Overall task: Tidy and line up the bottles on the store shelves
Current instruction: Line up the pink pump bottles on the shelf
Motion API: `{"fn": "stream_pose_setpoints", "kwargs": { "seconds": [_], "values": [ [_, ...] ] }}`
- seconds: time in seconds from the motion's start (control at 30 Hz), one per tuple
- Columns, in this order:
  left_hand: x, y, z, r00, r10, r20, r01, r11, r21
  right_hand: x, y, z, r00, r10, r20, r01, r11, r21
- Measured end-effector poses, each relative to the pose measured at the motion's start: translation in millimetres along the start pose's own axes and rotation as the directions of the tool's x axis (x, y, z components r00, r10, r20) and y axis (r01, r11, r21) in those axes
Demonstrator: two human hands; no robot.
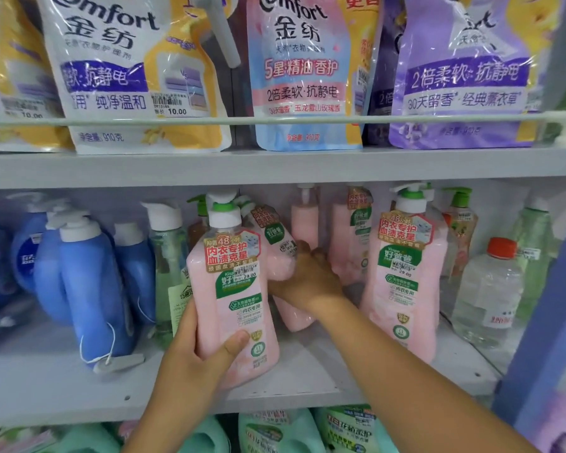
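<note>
Front pink pump bottle (234, 299): held at the front edge of the middle shelf (62, 384), label facing out, leaning slightly to the right. The left hand (190, 358) grips its lower body, thumb across the front of the label and fingers wrapped behind. Whether the base is seated on the shelf or raised just off it cannot be told.

Second pink bottle (281, 273): directly behind and right of the first, tilted, its label turned partly aside. The right hand (307, 276) reaches in and closes on its waist; the fingertips are hidden behind the bottle.

A third pink pump bottle (406, 273) stands upright at the front to the right, label square to the aisle. More pink bottles stand further back between them.

Assessment: the step in hand appears to be setting the tilted bottle upright in file behind the front one. To do it well, the right hand should stand it on its base and turn the label forward before letting go; the left hand should steady the front bottle and bring it level with the upright bottle to the right.

Surroundings: blue detergent bottles (89, 289) to the left, one with a tethered tag lying on the shelf; a clear bottle with a red cap (490, 289) at far right; Comfort softener pouches (138, 76) on the shelf above behind a rail (275, 120).
</note>
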State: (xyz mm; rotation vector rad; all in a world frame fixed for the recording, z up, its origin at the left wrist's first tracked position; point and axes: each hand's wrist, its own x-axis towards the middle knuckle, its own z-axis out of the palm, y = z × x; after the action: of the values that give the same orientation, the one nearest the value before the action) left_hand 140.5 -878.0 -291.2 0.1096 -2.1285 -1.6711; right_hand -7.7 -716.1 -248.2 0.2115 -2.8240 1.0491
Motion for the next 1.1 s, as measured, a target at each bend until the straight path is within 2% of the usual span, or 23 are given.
{"fn": "stream_pose_setpoints", "kwargs": {
  "seconds": [0.17, 0.27, 0.33, 0.47, 0.57, 0.63, 0.67, 0.7, 0.73, 0.77, 0.8, 0.83, 0.87, 0.9, 0.97, 1.0, 1.03, 1.1],
  "values": [
    [-1, -3, 0, 0.998, 0.016, -0.058, -0.017, 1.000, -0.011, -10, 7, 24, 0.968, 0.100, -0.230, -0.062, 0.984, 0.165],
    [-2, -7, -4, 0.989, 0.059, -0.137, -0.059, 0.998, 0.001, -21, 12, 42, 0.918, 0.126, -0.375, -0.017, 0.960, 0.281],
    [0, -10, -5, 0.977, 0.092, -0.190, -0.092, 0.996, 0.013, -23, 13, 52, 0.901, 0.141, -0.409, 0.019, 0.931, 0.364],
    [5, -15, -6, 0.979, 0.138, -0.151, -0.134, 0.990, 0.036, -13, 4, 64, 0.929, 0.098, -0.357, 0.017, 0.952, 0.305],
    [11, -21, -11, 0.978, 0.156, -0.135, -0.145, 0.985, 0.091, -12, -3, 68, 0.968, 0.110, -0.224, -0.022, 0.931, 0.365],
    [6, -23, -9, 0.962, 0.184, -0.204, -0.139, 0.966, 0.217, -26, 3, 54, 0.985, 0.081, -0.150, -0.006, 0.898, 0.441],
    [0, -23, -7, 0.931, 0.250, -0.267, -0.168, 0.941, 0.294, -40, 11, 41, 0.984, 0.020, -0.179, 0.065, 0.887, 0.457],
    [-8, -20, -3, 0.880, 0.363, -0.307, -0.243, 0.899, 0.365, -59, 19, 23, 0.960, -0.056, -0.273, 0.179, 0.874, 0.451],
    [-16, -14, 0, 0.820, 0.486, -0.304, -0.343, 0.841, 0.419, -81, 27, 1, 0.901, -0.124, -0.415, 0.309, 0.854, 0.418],
    [-23, -9, 4, 0.768, 0.585, -0.261, -0.446, 0.781, 0.438, -102, 37, -23, 0.802, -0.168, -0.574, 0.423, 0.838, 0.346],
    [-25, -5, 11, 0.743, 0.638, -0.203, -0.531, 0.746, 0.403, -118, 51, -47, 0.677, -0.186, -0.712, 0.482, 0.843, 0.238],
    [-26, 0, 20, 0.752, 0.644, -0.141, -0.580, 0.748, 0.322, -128, 67, -66, 0.582, -0.172, -0.795, 0.457, 0.877, 0.145],
    [-24, 6, 30, 0.781, 0.619, -0.083, -0.591, 0.775, 0.222, -132, 81, -83, 0.555, -0.120, -0.823, 0.383, 0.915, 0.125],
    [-20, 12, 40, 0.810, 0.586, -0.027, -0.578, 0.804, 0.140, -128, 94, -94, 0.605, -0.039, -0.795, 0.304, 0.935, 0.185],
    [-10, 24, 68, 0.862, 0.502, 0.071, -0.505, 0.863, 0.028, -115, 108, -99, 0.813, 0.117, -0.570, 0.142, 0.910, 0.389],
    [-3, 29, 82, 0.898, 0.424, 0.119, -0.423, 0.905, -0.037, -111, 109, -97, 0.875, 0.132, -0.466, 0.104, 0.889, 0.447],
    [7, 32, 96, 0.926, 0.333, 0.179, -0.321, 0.943, -0.094, -106, 112, -93, 0.893, 0.117, -0.434, 0.107, 0.882, 0.459],
    [26, 36, 118, 0.937, 0.193, 0.291, -0.166, 0.979, -0.115, -97, 116, -87, 0.891, 0.088, -0.444, 0.143, 0.876, 0.461]
  ]
}}
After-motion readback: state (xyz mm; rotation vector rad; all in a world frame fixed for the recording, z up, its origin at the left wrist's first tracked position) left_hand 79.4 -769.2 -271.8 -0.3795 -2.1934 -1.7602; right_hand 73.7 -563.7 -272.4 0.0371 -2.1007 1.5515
